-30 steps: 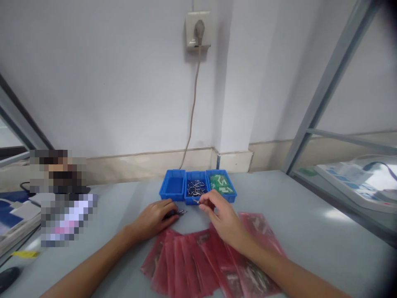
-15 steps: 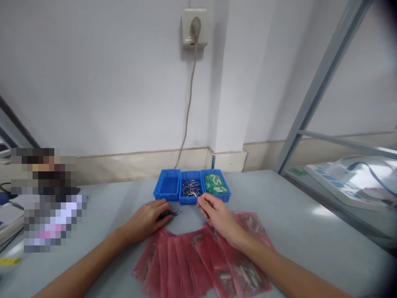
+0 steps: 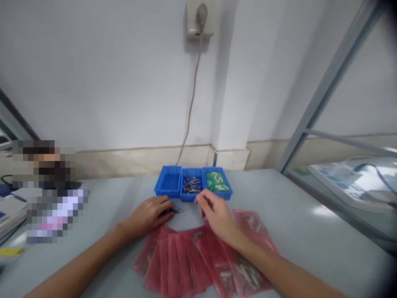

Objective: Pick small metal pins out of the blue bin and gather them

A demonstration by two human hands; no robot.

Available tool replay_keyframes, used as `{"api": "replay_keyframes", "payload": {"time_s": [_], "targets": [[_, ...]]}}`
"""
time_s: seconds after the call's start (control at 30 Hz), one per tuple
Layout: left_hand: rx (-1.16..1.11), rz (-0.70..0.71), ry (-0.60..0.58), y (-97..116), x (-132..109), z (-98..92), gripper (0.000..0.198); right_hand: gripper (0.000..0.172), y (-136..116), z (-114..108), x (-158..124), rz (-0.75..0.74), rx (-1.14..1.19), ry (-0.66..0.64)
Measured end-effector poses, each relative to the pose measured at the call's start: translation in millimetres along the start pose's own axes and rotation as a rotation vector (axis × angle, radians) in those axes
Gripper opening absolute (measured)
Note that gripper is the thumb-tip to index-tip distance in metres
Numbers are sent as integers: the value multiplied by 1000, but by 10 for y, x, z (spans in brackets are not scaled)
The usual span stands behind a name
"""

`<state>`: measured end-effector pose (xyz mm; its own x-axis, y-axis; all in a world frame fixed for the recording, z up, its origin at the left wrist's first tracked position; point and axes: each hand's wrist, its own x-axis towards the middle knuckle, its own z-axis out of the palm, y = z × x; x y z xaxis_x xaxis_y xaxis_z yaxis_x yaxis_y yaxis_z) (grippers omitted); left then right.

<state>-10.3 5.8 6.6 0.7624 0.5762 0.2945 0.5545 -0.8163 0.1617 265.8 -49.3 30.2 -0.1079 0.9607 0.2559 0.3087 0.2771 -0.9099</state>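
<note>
My left hand (image 3: 153, 212) rests low on the table, its fingers curled round several small metal pins (image 3: 178, 210) whose shiny ends poke out to the right. My right hand (image 3: 217, 215) hovers just in front of the middle blue bin (image 3: 187, 197), fingers bent and pressed together; whatever they hold, if anything, is hidden. In that bin lies a heap of loose metal pins (image 3: 192, 185). Below both hands, red translucent bags (image 3: 180, 265) are fanned out overlapping, some with small parts showing inside. My right forearm passes over the right-hand bags.
A blue bin (image 3: 168, 191) with nothing in it stands left of the middle one. The right blue bin (image 3: 229, 192) holds a green bag (image 3: 214, 182) with white pieces. A wall socket (image 3: 200, 18) with a cord is behind. A person (image 3: 52, 198) is at the far left.
My right hand has drawn back slightly from the pin bin, and the shiny pin at its fingertips no longer shows. My left hand stays nearly still. The view has tilted slightly down.
</note>
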Motion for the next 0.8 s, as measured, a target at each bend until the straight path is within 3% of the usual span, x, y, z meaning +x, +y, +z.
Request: {"api": "replay_keyframes", "payload": {"time_s": [0.17,0.3,0.5,0.8], "targets": [[-16,28,-31,-4,1,46,19,15,-10,-8,-94,-273,-363,-280],[-32,32,-13,5,5,51,18,18,33,-17,-91,-356,-485,-403],[-25,39,23,28,18,38,14,24,29,-7,-90,-391,-510,-458],[-100,17,44,33,12,20,10,19,97,17,-80,-404,-576,-380]]}}
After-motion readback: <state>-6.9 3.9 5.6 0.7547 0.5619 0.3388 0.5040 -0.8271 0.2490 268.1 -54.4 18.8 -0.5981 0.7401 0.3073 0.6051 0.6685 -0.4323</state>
